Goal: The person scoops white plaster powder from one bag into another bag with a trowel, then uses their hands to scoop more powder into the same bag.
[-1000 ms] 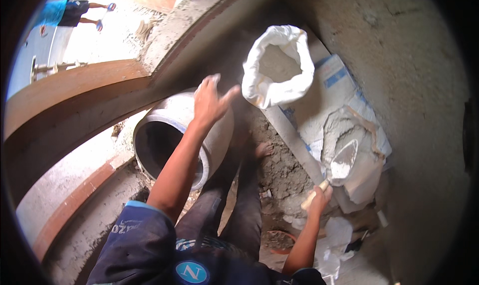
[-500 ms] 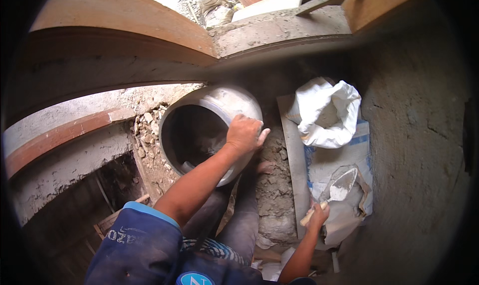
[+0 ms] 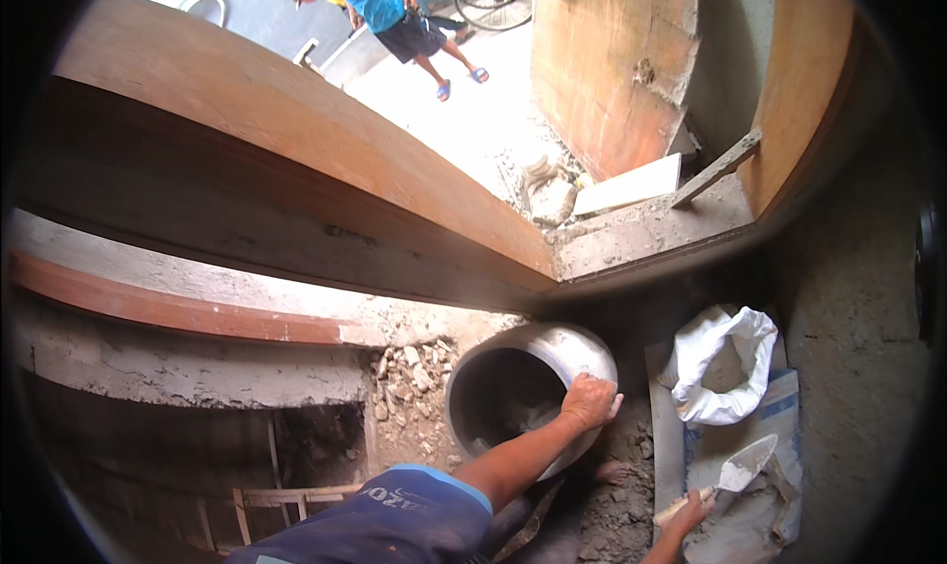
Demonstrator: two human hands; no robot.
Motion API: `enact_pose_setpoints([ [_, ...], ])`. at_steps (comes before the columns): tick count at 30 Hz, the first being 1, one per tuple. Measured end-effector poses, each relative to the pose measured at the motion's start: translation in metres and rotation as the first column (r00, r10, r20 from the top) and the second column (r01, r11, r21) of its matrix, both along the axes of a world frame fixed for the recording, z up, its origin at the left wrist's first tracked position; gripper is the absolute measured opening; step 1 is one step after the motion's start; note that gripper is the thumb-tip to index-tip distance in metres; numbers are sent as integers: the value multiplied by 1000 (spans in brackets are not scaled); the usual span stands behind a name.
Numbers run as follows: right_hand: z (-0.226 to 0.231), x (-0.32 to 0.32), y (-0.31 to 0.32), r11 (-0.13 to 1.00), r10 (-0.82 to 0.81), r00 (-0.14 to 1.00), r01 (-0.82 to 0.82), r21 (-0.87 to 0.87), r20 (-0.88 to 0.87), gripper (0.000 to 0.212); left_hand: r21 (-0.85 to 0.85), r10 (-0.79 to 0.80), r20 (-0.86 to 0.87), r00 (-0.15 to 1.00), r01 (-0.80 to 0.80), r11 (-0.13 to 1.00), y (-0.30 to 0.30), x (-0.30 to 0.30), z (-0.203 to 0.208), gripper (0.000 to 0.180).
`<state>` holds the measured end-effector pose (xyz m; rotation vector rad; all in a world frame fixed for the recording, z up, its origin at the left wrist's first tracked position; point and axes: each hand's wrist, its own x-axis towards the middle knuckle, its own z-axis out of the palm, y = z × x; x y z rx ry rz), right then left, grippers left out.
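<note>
A large, round grey pot [image 3: 577, 345] lies tipped with its wide, dark mouth toward the left. My left arm reaches across the mouth, and my left hand [image 3: 590, 402] is closed against the pot's right side, just past the rim; the fingers' undersides are hidden. Lower right, my right hand [image 3: 696, 511] grips the pale handle of a pointed trowel [image 3: 748, 462]. A little greyish-white powder lies on its blade. The trowel is above a torn-open blue-and-white bag [image 3: 784, 411] with grey powder. Behind it stands an open white sack [image 3: 691, 403] with grey contents.
Rubble [image 3: 419, 372] is heaped left of the pot. A long wooden beam [image 3: 395, 174] crosses above it, meeting a dusty ledge [image 3: 651, 230]. A bare foot [image 3: 614, 472] is beside the pot. Beyond the opening, a person in a blue shirt [image 3: 375, 0] stands near a bicycle wheel [image 3: 493, 0].
The view has tilted up and left, bringing the person and bicycle wheel outside into sight. My left hand stays on the pot. My right hand still holds the trowel above the bag.
</note>
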<state>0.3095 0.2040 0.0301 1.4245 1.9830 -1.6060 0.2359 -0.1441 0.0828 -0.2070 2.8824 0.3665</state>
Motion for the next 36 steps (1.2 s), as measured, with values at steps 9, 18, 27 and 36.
enact_pose_setpoints([
  [9,-39,69,63,971,-125,968,75,226,219,63,-112,12,331,944,26,993,6,-15,2,36],
  [18,24,101,128,926,-138,846,-75,371,515,58,-212,-84,174,981,121,970,11,-22,-7,37],
  [27,-20,117,182,870,-57,709,-310,384,703,54,-272,30,289,957,52,961,15,-25,1,42],
  [36,-30,92,183,849,-123,704,-291,441,699,47,-255,5,251,968,61,965,7,-26,-6,43],
])
